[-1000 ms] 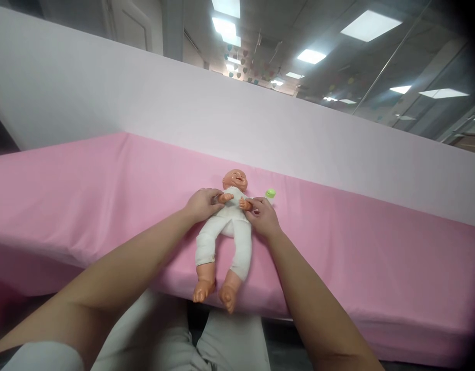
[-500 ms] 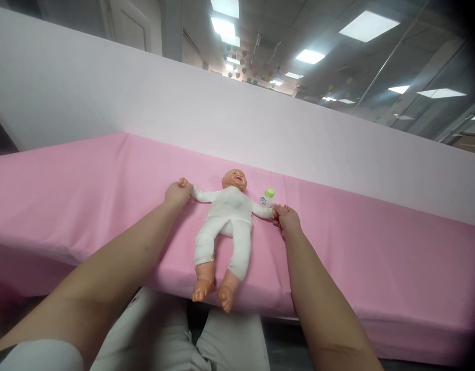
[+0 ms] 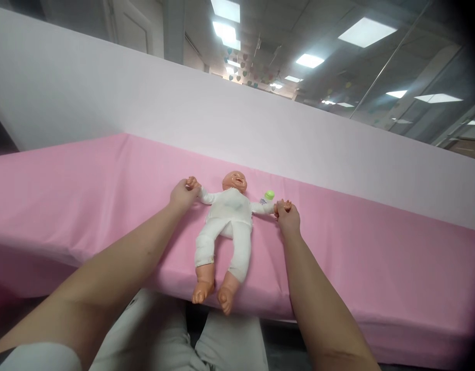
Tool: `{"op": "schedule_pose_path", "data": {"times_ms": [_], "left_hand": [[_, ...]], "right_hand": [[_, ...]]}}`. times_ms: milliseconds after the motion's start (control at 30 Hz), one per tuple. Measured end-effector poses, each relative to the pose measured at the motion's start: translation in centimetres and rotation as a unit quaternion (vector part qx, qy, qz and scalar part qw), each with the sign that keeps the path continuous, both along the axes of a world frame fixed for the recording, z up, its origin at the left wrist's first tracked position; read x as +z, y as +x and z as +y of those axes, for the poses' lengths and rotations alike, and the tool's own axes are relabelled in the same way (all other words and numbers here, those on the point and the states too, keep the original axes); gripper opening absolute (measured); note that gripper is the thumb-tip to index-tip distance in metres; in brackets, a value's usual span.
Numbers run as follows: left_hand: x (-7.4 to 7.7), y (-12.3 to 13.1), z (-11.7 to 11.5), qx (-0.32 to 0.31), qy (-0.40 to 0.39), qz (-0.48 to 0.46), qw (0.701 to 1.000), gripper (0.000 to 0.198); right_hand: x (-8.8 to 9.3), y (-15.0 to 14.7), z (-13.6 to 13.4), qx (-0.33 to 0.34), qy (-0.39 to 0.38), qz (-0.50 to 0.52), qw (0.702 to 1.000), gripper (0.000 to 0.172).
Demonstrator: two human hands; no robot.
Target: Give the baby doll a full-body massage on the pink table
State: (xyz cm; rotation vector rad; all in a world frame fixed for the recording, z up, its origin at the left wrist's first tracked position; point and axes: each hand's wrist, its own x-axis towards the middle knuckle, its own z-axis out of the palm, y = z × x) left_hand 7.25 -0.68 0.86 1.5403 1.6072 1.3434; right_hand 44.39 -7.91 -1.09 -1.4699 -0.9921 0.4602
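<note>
A baby doll (image 3: 230,207) with a white cloth body and plastic head, hands and feet lies on its back, its feet toward me at the near edge. My left hand (image 3: 183,196) is closed around the doll's hand at the left, that arm stretched out sideways and a little bent. At the right, my right hand (image 3: 288,217) grips the doll's other hand, whose small fingers stick out above mine. Just behind that outstretched arm is a small bottle (image 3: 269,195) with a green cap, its lower part hidden by the doll's arm.
The doll rests on a pink covered surface (image 3: 357,247) that runs across the view. A low white wall (image 3: 183,108) stands behind it, with glass above. My legs in light trousers (image 3: 230,340) are below the near edge.
My left hand has moved slightly right and up, bringing the doll's hand closer to its body. My right hand has shifted a little, and the doll's arm now covers more of the bottle.
</note>
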Motion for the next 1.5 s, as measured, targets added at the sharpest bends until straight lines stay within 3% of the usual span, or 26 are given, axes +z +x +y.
{"op": "schedule_pose_path", "data": {"times_ms": [100, 267, 400, 467, 600, 733, 800, 900, 1000, 1067, 1233, 1333, 1400, 1433, 1500], "left_hand": [[0.3, 1.5, -1.3, -0.064, 0.064, 0.029, 0.995, 0.031], [0.6, 3.0, -2.7, -0.220, 0.083, 0.110, 0.966, 0.034], [0.9, 3.2, -3.0, -0.243, 0.079, 0.156, 0.954, 0.037], [1.0, 3.3, -3.2, -0.239, 0.080, 0.166, 0.953, 0.034], [1.1, 3.3, -3.7, -0.202, 0.078, 0.146, 0.965, 0.035], [1.3, 1.2, -2.4, -0.119, 0.027, -0.005, 0.992, 0.031], [1.5, -0.6, -0.9, -0.096, -0.004, -0.038, 0.995, 0.029], [1.6, -3.3, 1.4, -0.058, -0.056, -0.030, 0.996, 0.027], [1.4, -4.9, 2.9, -0.016, -0.084, 0.027, 0.996, 0.035], [1.3, -5.2, 3.4, -0.009, -0.080, 0.089, 0.993, 0.038], [0.7, -5.1, 3.5, -0.055, -0.024, 0.263, 0.963, 0.018], [0.2, -5.4, 3.2, -0.076, 0.067, 0.371, 0.923, 0.025], [0.1, -5.2, 2.2, -0.095, 0.154, 0.393, 0.902, 0.032], [0.1, -5.0, 1.5, -0.117, 0.199, 0.392, 0.891, 0.039], [0.2, -4.1, -0.5, -0.232, 0.264, 0.379, 0.856, 0.049]], "right_hand": [[0.8, -2.3, -0.4, 0.027, 0.043, -0.063, 0.997, 0.050], [1.1, -6.5, -1.2, 0.156, 0.070, -0.199, 0.965, 0.032], [1.1, -7.7, -1.7, 0.187, 0.058, -0.380, 0.904, 0.035], [1.1, -7.7, -1.8, 0.186, 0.053, -0.404, 0.894, 0.039], [1.4, -6.4, -1.9, 0.175, 0.092, -0.285, 0.938, 0.038], [1.8, -3.2, -1.3, 0.071, 0.057, -0.051, 0.995, 0.050], [1.7, -1.3, -0.7, 0.041, 0.006, 0.038, 0.998, 0.058], [1.0, 1.1, 0.1, 0.033, -0.060, 0.083, 0.994, 0.079], [0.2, 2.7, 0.5, 0.040, -0.114, 0.101, 0.987, 0.097], [-0.2, 3.2, 0.7, 0.045, -0.133, 0.104, 0.985, 0.096], [-1.0, 3.8, 0.8, 0.036, -0.139, 0.087, 0.986, 0.086], [-1.2, 4.0, 0.8, 0.033, -0.144, 0.055, 0.987, 0.082], [-1.2, 4.1, 0.8, 0.035, -0.150, 0.046, 0.987, 0.080], [-1.2, 4.2, 0.7, 0.035, -0.154, 0.044, 0.987, 0.079], [-1.2, 4.2, 0.7, 0.021, -0.166, 0.021, 0.986, 0.076]]}}
